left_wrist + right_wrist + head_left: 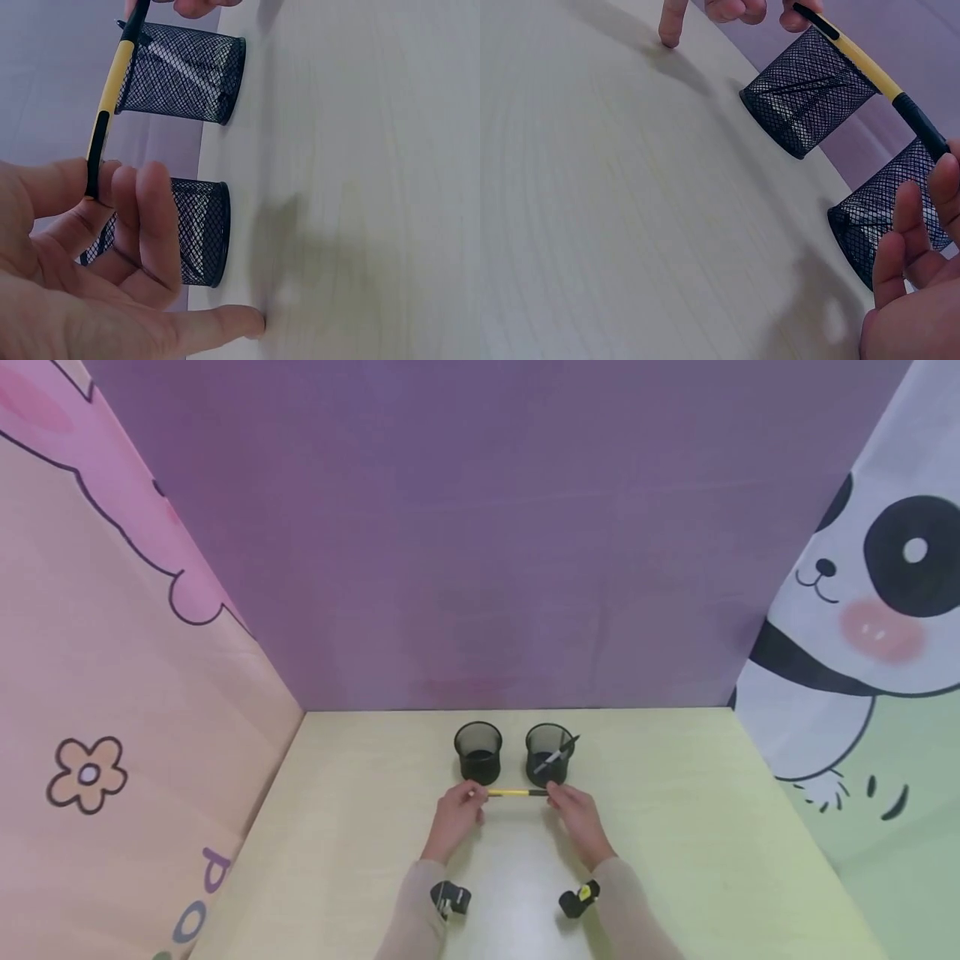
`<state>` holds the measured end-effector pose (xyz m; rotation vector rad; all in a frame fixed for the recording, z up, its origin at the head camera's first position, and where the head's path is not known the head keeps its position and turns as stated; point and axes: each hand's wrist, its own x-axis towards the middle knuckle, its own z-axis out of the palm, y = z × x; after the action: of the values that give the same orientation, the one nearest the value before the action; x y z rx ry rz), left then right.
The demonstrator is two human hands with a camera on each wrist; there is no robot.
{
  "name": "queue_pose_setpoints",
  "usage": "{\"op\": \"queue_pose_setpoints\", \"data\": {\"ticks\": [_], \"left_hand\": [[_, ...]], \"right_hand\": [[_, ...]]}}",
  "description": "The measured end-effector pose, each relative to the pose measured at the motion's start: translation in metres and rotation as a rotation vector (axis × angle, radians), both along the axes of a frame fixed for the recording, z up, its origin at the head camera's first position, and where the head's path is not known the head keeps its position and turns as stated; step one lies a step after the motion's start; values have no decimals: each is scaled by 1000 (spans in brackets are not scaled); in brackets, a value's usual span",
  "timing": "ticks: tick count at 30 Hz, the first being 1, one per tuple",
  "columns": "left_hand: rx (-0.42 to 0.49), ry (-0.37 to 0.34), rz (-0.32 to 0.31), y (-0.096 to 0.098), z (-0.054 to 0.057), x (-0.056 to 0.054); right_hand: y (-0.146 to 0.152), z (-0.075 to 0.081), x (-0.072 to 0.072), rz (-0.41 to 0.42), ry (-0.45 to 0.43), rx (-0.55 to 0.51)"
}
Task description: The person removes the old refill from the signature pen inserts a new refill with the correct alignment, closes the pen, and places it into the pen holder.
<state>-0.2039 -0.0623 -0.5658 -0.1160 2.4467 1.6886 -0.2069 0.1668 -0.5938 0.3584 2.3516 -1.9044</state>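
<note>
A yellow-and-black pen (510, 792) is held level between both hands, above the table and in front of two black mesh pen cups. My left hand (456, 814) pinches its clip end between thumb and fingertips; the little finger reaches down to the tabletop in the left wrist view. At the other end, the dark grip, my right hand (581, 818) pinches the pen. Behind the left hand stands the left cup (480, 770), upright. The right cup (546, 778), also upright, holds a white-and-black pen (557, 755) leaning to the right. Whether the left cup contains anything is unclear.
The pale wooden table (360, 835) meets a purple backdrop (480, 568) just behind the cups. Printed cloth panels stand at both sides, the right one with a panda (810, 652). Small black cameras (452, 897) sit on both wrists.
</note>
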Motion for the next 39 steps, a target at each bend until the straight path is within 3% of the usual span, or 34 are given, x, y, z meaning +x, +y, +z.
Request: {"op": "queue_pose_setpoints", "data": {"ticks": [9,23,32,39], "left_hand": [[-4,-1,8,-3,2,-2],[75,-25,25,-7,-1,-5],[122,-82,92,-9,0,-7],[101,-93,119,-6,-1,-2]], "right_hand": [[-2,2,2,17,-2,-67],[-10,1,6,27,61,25],[-15,8,8,56,165,98],[-15,3,9,71,163,99]]}}
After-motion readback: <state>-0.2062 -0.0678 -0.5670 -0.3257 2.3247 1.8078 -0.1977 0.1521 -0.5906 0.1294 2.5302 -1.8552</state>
